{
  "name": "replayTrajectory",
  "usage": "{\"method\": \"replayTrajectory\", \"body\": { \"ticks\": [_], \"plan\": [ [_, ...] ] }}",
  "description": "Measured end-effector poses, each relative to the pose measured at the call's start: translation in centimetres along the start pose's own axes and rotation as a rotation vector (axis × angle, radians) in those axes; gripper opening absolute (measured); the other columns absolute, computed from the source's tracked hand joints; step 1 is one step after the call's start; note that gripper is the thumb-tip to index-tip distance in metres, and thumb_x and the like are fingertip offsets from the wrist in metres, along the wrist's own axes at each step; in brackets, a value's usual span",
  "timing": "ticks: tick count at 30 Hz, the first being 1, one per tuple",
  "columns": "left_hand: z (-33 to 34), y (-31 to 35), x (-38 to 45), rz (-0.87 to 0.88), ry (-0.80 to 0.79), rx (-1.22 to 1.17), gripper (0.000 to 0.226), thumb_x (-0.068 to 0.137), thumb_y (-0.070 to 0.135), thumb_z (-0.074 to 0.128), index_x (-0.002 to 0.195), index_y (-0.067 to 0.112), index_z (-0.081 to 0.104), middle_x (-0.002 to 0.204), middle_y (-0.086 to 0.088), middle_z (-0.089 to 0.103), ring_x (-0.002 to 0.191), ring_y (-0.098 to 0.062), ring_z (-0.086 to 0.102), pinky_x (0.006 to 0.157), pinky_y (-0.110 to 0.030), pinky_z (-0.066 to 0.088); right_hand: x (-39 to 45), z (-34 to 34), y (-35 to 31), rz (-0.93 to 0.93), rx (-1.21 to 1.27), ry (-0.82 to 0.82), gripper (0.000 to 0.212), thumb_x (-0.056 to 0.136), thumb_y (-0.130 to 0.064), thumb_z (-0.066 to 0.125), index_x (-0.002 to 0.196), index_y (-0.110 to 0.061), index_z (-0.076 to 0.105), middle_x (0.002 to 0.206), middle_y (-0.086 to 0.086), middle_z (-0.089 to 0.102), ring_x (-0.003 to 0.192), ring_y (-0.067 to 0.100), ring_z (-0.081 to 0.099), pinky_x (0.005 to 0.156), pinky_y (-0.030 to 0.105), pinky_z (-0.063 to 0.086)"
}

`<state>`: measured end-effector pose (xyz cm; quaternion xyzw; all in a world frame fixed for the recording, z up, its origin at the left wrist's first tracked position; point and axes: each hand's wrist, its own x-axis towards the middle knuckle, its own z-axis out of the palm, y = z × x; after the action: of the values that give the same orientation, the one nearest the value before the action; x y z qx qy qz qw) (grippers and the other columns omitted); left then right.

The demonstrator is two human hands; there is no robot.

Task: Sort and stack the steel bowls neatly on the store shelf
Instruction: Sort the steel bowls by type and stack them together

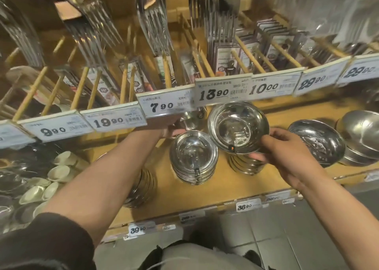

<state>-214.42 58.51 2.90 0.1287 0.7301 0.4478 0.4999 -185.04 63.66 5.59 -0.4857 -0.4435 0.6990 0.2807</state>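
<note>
Centre frame, the wooden shelf (235, 185) carries stacks of steel bowls: one stack (193, 161) dead centre, another (246, 165) just right of it, a third (141, 189) lower left (half hidden by an arm), and wider bowls (316, 142) far right.

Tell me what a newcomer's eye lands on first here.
First, the tilted steel bowl held at its rim by the right hand, above a short stack of bowls mid-shelf. Next, the row of price tags along the shelf edge above, and the left hand reaching under it.
</note>
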Motion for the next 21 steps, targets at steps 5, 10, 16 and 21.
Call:
{"method": "replayTrajectory", "body": {
  "ticks": [5,10,16,21],
  "plan": [
    [0.9,0.0,-2.7,0.023,0.008,-0.001,0.009,0.102,0.005,0.053,0.099,0.008,0.06,0.087,-0.008,0.065,0.072,-0.016,0.067,0.051,-0.025,0.06,-0.7,-2.2,-0.7,-0.013,-0.014,0.005,0.016,0.092,0.006,0.062,0.105,-0.001,0.067,0.09,0.008,0.079,0.083,0.026,0.078,0.063,0.025,0.063],
    [2.3,-0.8,-6.4,0.011,0.076,0.102,0.009,0.097,0.005,0.059,0.103,0.002,0.064,0.094,-0.014,0.067,0.063,-0.014,0.07,0.059,-0.028,0.062,-1.7,-5.5,-1.5,-0.014,-0.02,0.002,0.016,0.091,0.007,0.061,0.104,0.0,0.068,0.093,0.015,0.079,0.085,0.027,0.078,0.068,0.03,0.064],
    [4.1,-1.7,-12.2,0.102,0.066,0.052,0.011,0.091,-0.001,0.062,0.102,-0.003,0.065,0.088,-0.016,0.071,0.066,-0.02,0.074,0.052,-0.025,0.061,-3.8,-10.8,-1.6,-0.03,-0.044,0.004,0.015,0.089,0.005,0.062,0.097,-0.002,0.072,0.09,0.011,0.079,0.083,0.022,0.078,0.064,0.028,0.064],
    [5.6,-2.3,-14.7,0.11,0.088,-0.015,0.007,0.086,-0.004,0.068,0.093,-0.002,0.066,0.076,-0.012,0.074,0.071,-0.025,0.076,0.056,-0.029,0.063,-5.0,-15.5,-1.8,-0.03,0.011,0.057,0.02,0.092,0.006,0.057,0.086,-0.002,0.074,0.087,0.011,0.079,0.082,0.018,0.078,0.061,0.023,0.061]
  ]
}}
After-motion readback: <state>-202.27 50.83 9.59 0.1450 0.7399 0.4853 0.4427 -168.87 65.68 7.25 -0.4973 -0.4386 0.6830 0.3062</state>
